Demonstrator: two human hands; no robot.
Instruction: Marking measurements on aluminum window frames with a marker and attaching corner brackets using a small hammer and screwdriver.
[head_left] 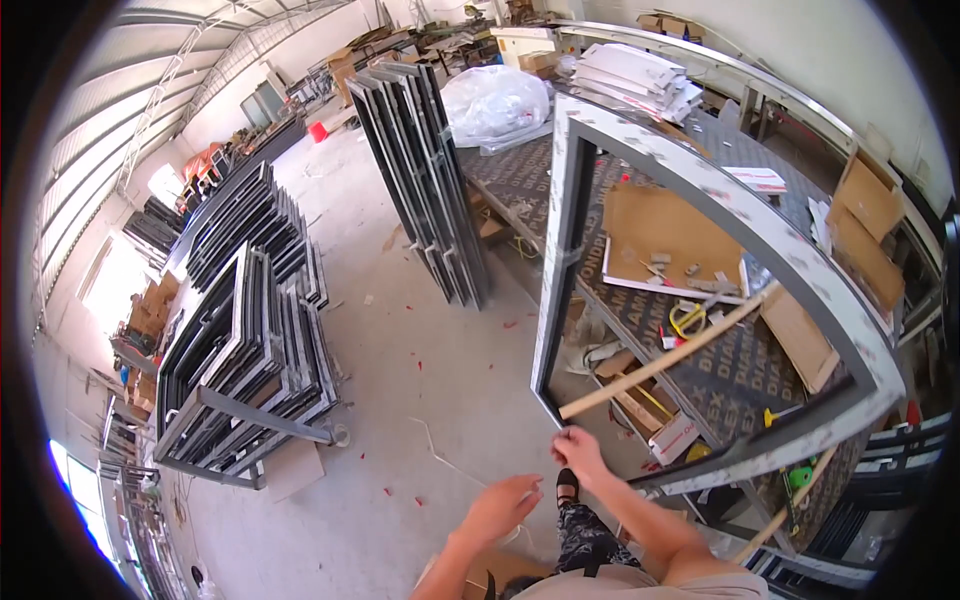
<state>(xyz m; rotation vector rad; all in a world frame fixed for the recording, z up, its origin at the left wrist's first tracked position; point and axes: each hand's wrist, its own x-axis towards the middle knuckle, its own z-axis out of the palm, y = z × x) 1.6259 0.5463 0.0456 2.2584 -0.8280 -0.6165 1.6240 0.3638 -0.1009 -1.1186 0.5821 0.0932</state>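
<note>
White panels lie stacked near crumpled clear plastic.

Pale walls enclose a grey floor (flecked red).

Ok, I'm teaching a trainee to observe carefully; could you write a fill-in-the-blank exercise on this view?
The person's bare ____ hand is nearer the large, angular, white-and-dark-grey frame.
The long, straight, tan stick showing inside that frame's opening is made of ____.
In the picture, the tall, upright stack of dark frames stands to that frame's ____.

Missing words: right; wood; left.
</note>
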